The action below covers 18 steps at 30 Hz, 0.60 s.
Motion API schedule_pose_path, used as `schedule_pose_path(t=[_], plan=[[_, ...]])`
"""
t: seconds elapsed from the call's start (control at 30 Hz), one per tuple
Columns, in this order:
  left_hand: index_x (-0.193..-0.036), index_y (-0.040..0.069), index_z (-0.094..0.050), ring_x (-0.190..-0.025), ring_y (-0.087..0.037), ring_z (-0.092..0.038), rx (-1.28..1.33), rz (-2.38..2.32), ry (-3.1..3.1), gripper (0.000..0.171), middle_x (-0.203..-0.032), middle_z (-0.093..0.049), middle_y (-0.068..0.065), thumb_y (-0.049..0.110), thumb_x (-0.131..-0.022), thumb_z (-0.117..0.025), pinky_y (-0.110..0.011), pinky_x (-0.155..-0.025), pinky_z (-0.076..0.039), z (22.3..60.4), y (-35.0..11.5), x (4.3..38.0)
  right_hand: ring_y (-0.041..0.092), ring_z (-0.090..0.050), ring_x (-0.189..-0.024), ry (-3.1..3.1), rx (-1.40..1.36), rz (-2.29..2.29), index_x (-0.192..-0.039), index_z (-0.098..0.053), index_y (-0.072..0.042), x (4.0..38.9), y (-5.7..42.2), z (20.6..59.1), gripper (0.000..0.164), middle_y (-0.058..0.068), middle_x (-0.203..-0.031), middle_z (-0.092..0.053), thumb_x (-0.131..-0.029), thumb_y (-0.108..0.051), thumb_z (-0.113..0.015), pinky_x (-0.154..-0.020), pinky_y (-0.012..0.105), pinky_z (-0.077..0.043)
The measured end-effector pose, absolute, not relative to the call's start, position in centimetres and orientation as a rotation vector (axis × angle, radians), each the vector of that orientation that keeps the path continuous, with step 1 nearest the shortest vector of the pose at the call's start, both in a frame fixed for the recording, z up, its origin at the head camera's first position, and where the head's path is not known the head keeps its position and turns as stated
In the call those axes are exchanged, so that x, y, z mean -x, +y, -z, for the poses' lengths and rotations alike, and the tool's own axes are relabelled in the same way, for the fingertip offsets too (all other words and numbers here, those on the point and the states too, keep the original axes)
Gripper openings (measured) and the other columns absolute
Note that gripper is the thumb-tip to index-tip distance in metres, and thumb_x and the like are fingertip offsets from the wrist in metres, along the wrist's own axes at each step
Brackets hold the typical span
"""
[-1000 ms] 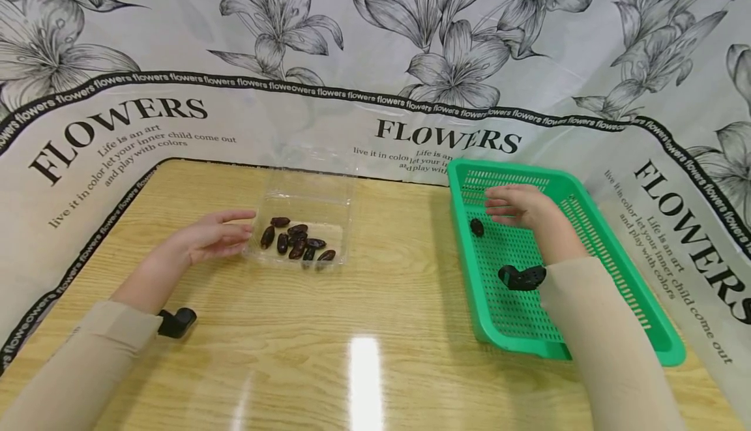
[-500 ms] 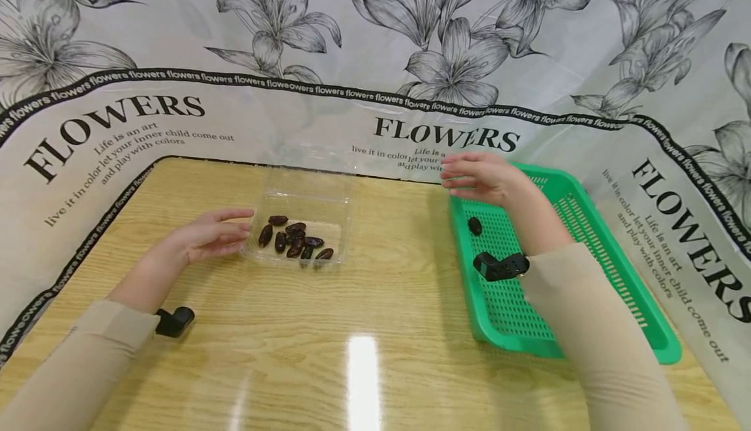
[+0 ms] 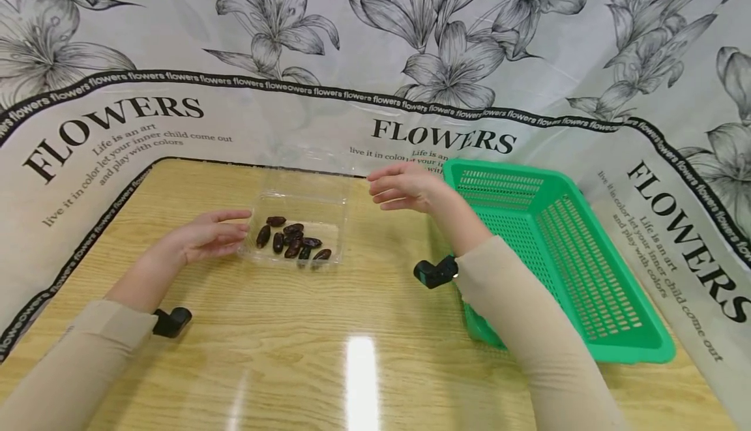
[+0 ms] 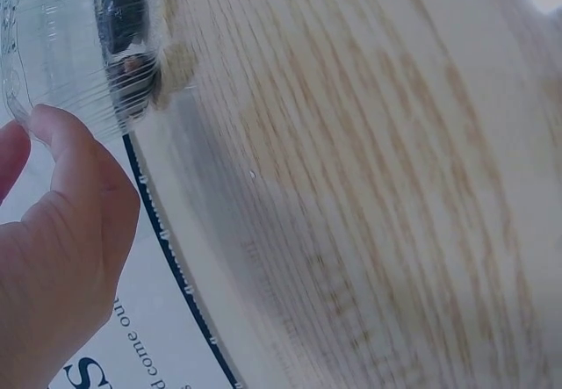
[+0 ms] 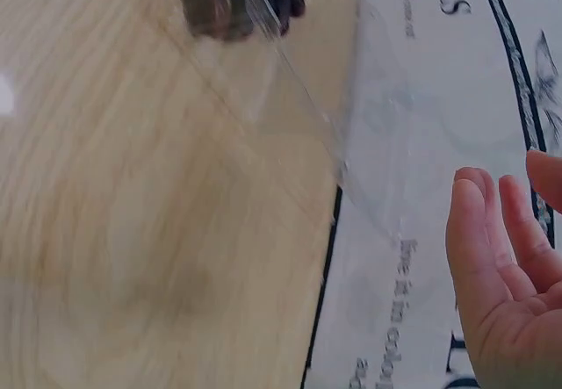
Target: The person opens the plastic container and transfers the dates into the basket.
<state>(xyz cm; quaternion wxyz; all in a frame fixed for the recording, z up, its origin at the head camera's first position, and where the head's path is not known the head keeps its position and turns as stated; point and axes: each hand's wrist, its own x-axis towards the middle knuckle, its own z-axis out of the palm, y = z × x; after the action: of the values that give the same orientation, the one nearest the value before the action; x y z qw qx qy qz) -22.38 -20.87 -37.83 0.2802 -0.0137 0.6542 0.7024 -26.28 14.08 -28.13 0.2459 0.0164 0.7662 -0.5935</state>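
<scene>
A clear plastic box (image 3: 343, 225) with its lid (image 3: 311, 169) raised stands left of centre. Several dark brown dates (image 3: 293, 243) lie inside it. My left hand (image 3: 214, 235) rests its fairly straight fingers against the box's left side; in the left wrist view, fingertips (image 4: 60, 126) are at the wall of the box. My right hand (image 3: 405, 188), with nothing in it, hovers between the box and the green basket (image 3: 598, 274), fingers extended and pointing left. The right wrist view also shows this hand (image 5: 505, 284) bare, thumb apart from the fingers.
The perforated green basket stands on the right of the wooden table (image 3: 281, 353), partly covered by my right forearm. A white flower-printed cloth (image 3: 352, 46) rises behind and along both sides.
My right hand has moved left, out from over the basket toward the box. The single date seen earlier in the basket is now hidden by my arm. My left hand stays put.
</scene>
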Motion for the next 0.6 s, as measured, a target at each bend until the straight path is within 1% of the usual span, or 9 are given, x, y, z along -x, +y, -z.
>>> schedule_pose_path(t=[0.07, 0.17, 0.23, 0.3, 0.4, 0.5, 0.6], plan=[[-0.148, -0.002, -0.009, -0.083, -0.005, -0.059, 0.039, -1.887, 1.750, 0.070, -0.111, -0.048, -0.004, 0.001, -0.093, -0.053, -0.018, -0.076, -0.052, 37.8, -20.8, 22.4, 0.021, -0.062, -0.087, 2.087, -0.015, 1.591, -0.128, -0.052, 0.003, 26.3, 12.8, 28.7, 0.038, 0.016, -0.112, -0.061, -0.090, -0.003, -0.058, -0.087, 0.037, -0.052], [-0.148, -0.002, -0.010, -0.083, -0.005, -0.059, 0.039, -1.894, 1.750, 0.070, -0.111, -0.048, -0.004, 0.001, -0.093, -0.053, -0.018, -0.076, -0.052, 37.8, -20.8, 22.5, 0.029, -0.059, -0.102, 2.059, 0.047, 1.552, -0.128, -0.052, 0.002, 26.4, 11.2, 29.6, 0.038, 0.021, -0.127, -0.053, -0.090, -0.002, -0.057, -0.092, 0.041, -0.049], [-0.148, -0.002, -0.010, -0.083, -0.005, -0.059, 0.035, -1.901, 1.746, 0.069, -0.112, -0.047, -0.005, 0.001, -0.093, -0.052, -0.018, -0.077, -0.052, 37.9, -20.8, 22.5, 0.035, -0.054, -0.110, 2.032, 0.083, 1.540, -0.129, -0.050, 0.003, 26.5, 10.2, 30.2, 0.040, 0.023, -0.132, -0.049, -0.090, -0.001, -0.057, -0.094, 0.042, -0.047], [-0.147, -0.002, -0.010, -0.083, -0.005, -0.059, 0.031, -1.902, 1.746, 0.069, -0.113, -0.047, -0.005, 0.001, -0.093, -0.053, -0.018, -0.078, -0.052, 38.0, -20.7, 22.6, 0.038, -0.050, -0.116, 2.006, 0.110, 1.537, -0.130, -0.049, 0.004, 26.7, 9.5, 30.8, 0.040, 0.024, -0.132, -0.047, -0.090, 0.000, -0.056, -0.097, 0.044, -0.044], [-0.147, -0.002, -0.011, -0.083, -0.005, -0.059, 0.037, -1.909, 1.735, 0.070, -0.112, -0.048, -0.005, 0.001, -0.092, -0.054, -0.018, -0.077, -0.052, 38.1, -20.7, 22.5, 0.039, -0.049, -0.116, 1.975, 0.122, 1.544, -0.129, -0.049, 0.005, 26.8, 8.5, 31.8, 0.040, 0.025, -0.132, -0.047, -0.090, 0.002, -0.056, -0.098, 0.045, -0.043], [-0.147, -0.003, -0.011, -0.081, -0.006, -0.059, 0.053, -1.928, 1.715, 0.069, -0.108, -0.051, -0.004, 0.000, -0.092, -0.053, -0.018, -0.075, -0.052, 38.1, -20.8, 22.5, 0.036, -0.053, -0.109, 1.963, 0.124, 1.546, -0.127, -0.050, 0.006, 27.0, 7.4, 32.7, 0.038, 0.027, -0.130, -0.048, -0.089, 0.004, -0.056, -0.098, 0.044, -0.043], [-0.147, -0.003, -0.012, -0.079, -0.006, -0.059, 0.059, -1.948, 1.699, 0.069, -0.105, -0.053, -0.003, -0.001, -0.092, -0.053, -0.018, -0.073, -0.052, 38.1, -20.9, 22.4, 0.033, -0.057, -0.101, 2.002, 0.141, 1.518, -0.124, -0.053, 0.007, 27.0, 6.4, 33.4, 0.036, 0.027, -0.124, -0.053, -0.088, 0.005, -0.057, -0.093, 0.041, -0.048]])
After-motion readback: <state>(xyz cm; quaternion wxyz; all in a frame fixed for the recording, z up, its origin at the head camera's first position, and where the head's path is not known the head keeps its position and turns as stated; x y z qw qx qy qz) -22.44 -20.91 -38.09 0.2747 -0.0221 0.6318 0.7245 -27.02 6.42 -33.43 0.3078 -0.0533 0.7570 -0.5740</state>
